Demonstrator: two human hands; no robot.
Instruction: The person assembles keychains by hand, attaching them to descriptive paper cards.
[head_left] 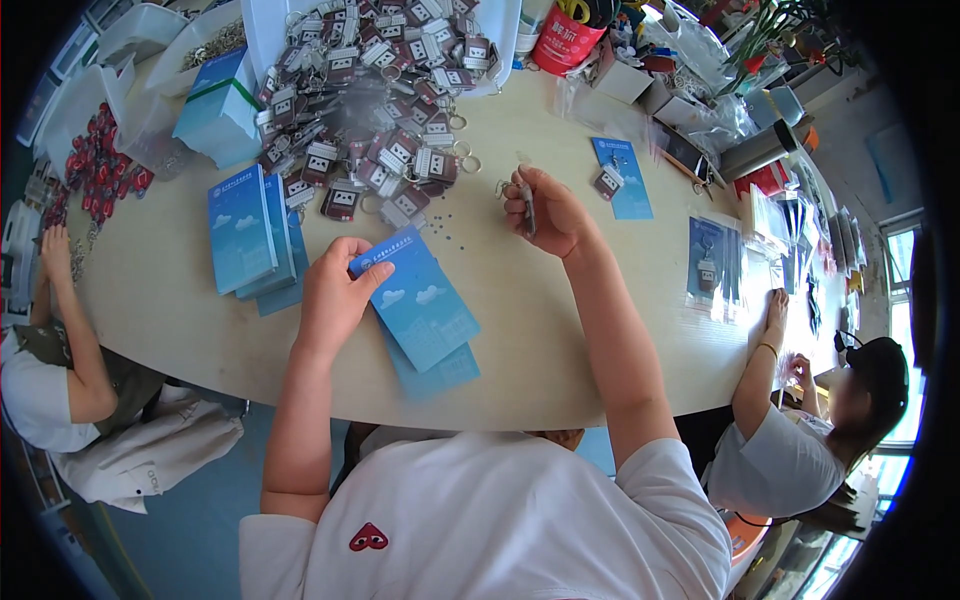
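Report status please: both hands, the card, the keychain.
Left hand grips top blue card of small stack. Right hand pinches one keychain, raised off table. Keychain pile behind, nothing blocking.

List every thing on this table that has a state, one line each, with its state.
left hand: gripping the top blue card.
right hand: closed on a keychain, raised off the table.
top blue card: flat on a small stack, face up.
keychain: held, ring to the left.
keychain pile: loose heap.
blue card stack: piled, fanned slightly.
finished card: flat, keychain attached.
bagged card: sealed in clear sleeve.
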